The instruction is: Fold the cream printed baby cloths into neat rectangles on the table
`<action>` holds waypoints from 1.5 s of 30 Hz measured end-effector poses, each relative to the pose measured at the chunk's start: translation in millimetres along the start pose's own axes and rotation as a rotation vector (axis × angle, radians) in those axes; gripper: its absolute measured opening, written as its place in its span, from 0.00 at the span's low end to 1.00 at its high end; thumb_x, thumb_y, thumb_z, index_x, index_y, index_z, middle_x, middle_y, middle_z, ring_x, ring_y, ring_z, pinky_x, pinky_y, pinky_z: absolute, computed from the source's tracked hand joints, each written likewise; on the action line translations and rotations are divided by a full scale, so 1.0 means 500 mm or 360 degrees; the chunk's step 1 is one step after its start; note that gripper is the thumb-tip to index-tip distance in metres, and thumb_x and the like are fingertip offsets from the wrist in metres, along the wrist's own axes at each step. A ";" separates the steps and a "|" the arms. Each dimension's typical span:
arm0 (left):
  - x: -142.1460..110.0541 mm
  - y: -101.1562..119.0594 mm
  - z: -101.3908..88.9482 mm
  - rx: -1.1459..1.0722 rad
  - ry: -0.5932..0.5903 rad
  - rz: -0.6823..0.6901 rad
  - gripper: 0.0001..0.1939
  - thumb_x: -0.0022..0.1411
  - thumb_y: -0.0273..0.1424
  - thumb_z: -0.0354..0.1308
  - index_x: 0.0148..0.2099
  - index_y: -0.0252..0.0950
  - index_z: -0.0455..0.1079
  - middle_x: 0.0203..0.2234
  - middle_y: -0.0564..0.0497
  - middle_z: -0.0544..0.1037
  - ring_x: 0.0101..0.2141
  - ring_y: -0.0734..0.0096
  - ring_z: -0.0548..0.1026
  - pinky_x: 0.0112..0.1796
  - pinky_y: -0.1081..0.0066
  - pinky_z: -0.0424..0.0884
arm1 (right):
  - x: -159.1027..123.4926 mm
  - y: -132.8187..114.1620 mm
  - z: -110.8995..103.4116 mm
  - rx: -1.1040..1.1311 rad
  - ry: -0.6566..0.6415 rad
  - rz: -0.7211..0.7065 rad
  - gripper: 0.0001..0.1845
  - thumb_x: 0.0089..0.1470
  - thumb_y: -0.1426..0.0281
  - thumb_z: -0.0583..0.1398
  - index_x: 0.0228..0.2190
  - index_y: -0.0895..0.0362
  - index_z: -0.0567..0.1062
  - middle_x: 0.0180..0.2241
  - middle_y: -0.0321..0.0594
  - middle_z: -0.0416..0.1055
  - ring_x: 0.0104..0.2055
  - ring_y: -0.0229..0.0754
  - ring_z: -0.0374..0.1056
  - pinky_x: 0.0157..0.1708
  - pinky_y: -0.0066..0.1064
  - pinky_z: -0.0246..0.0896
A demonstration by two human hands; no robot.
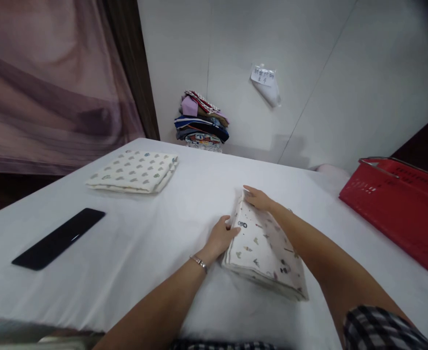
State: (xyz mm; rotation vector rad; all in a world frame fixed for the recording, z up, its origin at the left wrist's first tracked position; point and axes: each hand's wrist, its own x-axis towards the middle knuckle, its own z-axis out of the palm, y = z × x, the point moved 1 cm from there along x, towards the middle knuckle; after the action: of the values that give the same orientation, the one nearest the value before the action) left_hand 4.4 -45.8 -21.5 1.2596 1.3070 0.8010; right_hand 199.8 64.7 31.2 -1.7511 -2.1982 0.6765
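A folded white cloth with small printed figures and leaf-like marks lies on the white-covered table in front of me, its layered edges showing at the left and near sides. My left hand grips its left edge, the thumb over the top and some fingers hidden behind the edge. At the far left corner, my right hand holds the same cloth, fingers over the top; its thumb is hard to make out. The right forearm passes over the cloth's right side and hides part of it.
Another folded cloth with a grey-green print lies at the far left of the table. A black flat object is nearer. At the right stands a red plastic basket. Stacked clothes rise beyond the far edge, against the wall.
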 end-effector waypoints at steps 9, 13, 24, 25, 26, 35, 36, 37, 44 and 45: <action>-0.009 0.008 0.000 0.0001 -0.0026 -0.0013 0.32 0.53 0.35 0.60 0.58 0.36 0.57 0.38 0.46 0.77 0.37 0.65 0.75 0.38 0.70 0.68 | 0.141 0.027 -0.062 -0.0277 -0.0745 0.0342 0.47 0.29 0.59 0.69 0.54 0.56 0.67 0.56 0.49 0.61 0.54 0.59 0.60 0.53 0.47 0.56; -0.014 0.012 -0.001 0.0017 -0.0047 0.0006 0.32 0.52 0.36 0.59 0.58 0.36 0.57 0.38 0.46 0.77 0.38 0.64 0.75 0.38 0.69 0.68 | 0.151 0.026 -0.059 -0.0306 -0.0788 0.0374 0.44 0.25 0.59 0.71 0.48 0.57 0.72 0.52 0.49 0.65 0.52 0.59 0.62 0.50 0.48 0.57; -0.021 0.025 -0.006 -0.0033 -0.0060 -0.0062 0.36 0.51 0.35 0.61 0.60 0.34 0.54 0.42 0.43 0.76 0.40 0.62 0.74 0.41 0.69 0.68 | 0.091 0.005 -0.093 0.0421 -0.0879 0.0520 0.29 0.27 0.67 0.70 0.37 0.58 0.77 0.40 0.48 0.75 0.42 0.53 0.70 0.44 0.42 0.65; -0.022 0.026 -0.007 -0.0073 -0.0060 -0.0083 0.38 0.50 0.35 0.62 0.61 0.33 0.53 0.43 0.43 0.75 0.41 0.62 0.74 0.41 0.69 0.68 | 0.082 0.001 -0.105 0.0478 -0.0874 0.0492 0.29 0.27 0.67 0.70 0.37 0.58 0.77 0.40 0.48 0.75 0.41 0.52 0.71 0.43 0.41 0.65; -0.025 0.028 -0.008 -0.0128 -0.0069 -0.0110 0.41 0.49 0.35 0.63 0.62 0.33 0.51 0.44 0.42 0.74 0.42 0.62 0.74 0.42 0.69 0.68 | 0.073 -0.003 -0.117 0.0524 -0.0879 0.0455 0.29 0.28 0.66 0.70 0.38 0.58 0.77 0.40 0.48 0.75 0.41 0.51 0.71 0.43 0.39 0.66; -0.038 0.137 -0.079 -0.0298 -0.0549 -0.0094 0.26 0.49 0.38 0.62 0.48 0.30 0.69 0.43 0.40 0.75 0.40 0.61 0.74 0.41 0.66 0.69 | -0.003 -0.055 -0.251 0.0805 -0.0484 -0.0085 0.19 0.29 0.69 0.70 0.29 0.57 0.76 0.32 0.39 0.75 0.38 0.44 0.71 0.42 0.34 0.66; -0.033 0.172 -0.101 -0.0122 -0.0497 0.0017 0.22 0.49 0.38 0.61 0.45 0.31 0.70 0.42 0.42 0.76 0.39 0.62 0.75 0.39 0.66 0.69 | -0.007 -0.064 -0.269 0.0835 -0.0381 -0.0180 0.19 0.29 0.68 0.70 0.29 0.58 0.75 0.32 0.38 0.75 0.38 0.44 0.71 0.42 0.35 0.65; -0.029 0.212 -0.126 0.0072 -0.0387 0.0143 0.19 0.49 0.38 0.60 0.43 0.32 0.71 0.40 0.44 0.77 0.37 0.64 0.75 0.38 0.67 0.69 | -0.009 -0.072 -0.288 0.0867 -0.0260 -0.0270 0.19 0.29 0.68 0.70 0.29 0.58 0.75 0.32 0.38 0.75 0.38 0.43 0.70 0.43 0.36 0.65; -0.051 0.434 -0.232 0.1467 0.0477 0.1214 0.15 0.55 0.34 0.55 0.46 0.40 0.71 0.37 0.51 0.76 0.39 0.66 0.71 0.39 0.68 0.66 | -0.039 -0.107 -0.349 0.0889 0.0695 -0.0745 0.24 0.32 0.62 0.70 0.33 0.58 0.72 0.35 0.38 0.74 0.39 0.43 0.69 0.43 0.40 0.64; -0.055 0.422 -0.229 0.1622 0.0544 0.1311 0.16 0.56 0.33 0.55 0.48 0.39 0.70 0.38 0.50 0.76 0.41 0.64 0.70 0.40 0.68 0.65 | -0.050 -0.099 -0.329 0.0800 0.0771 -0.0777 0.25 0.34 0.62 0.69 0.36 0.57 0.72 0.36 0.40 0.74 0.39 0.44 0.69 0.43 0.41 0.64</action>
State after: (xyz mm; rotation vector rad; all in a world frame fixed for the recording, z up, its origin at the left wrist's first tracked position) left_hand -64.8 -4.8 206.2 2.6726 1.5259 0.9542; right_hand 241.2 65.2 200.0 -0.9525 -1.8033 0.5445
